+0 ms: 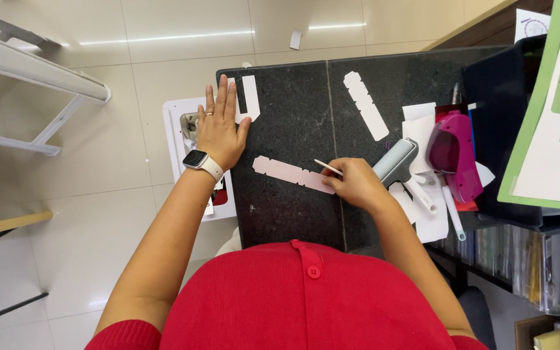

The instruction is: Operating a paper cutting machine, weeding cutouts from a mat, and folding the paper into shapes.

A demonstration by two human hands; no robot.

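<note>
Thin stick (327,168) mostly inside right hand (356,183)

A smartwatch screen (195,158), a small dark rounded square on a white strap, sits on the left wrist just off the left edge of the black counter (293,207). At the top right, beyond the counter's far corner, a white paper sheet (530,24) carries a round purple printed emblem. No packages show clearly.
</note>
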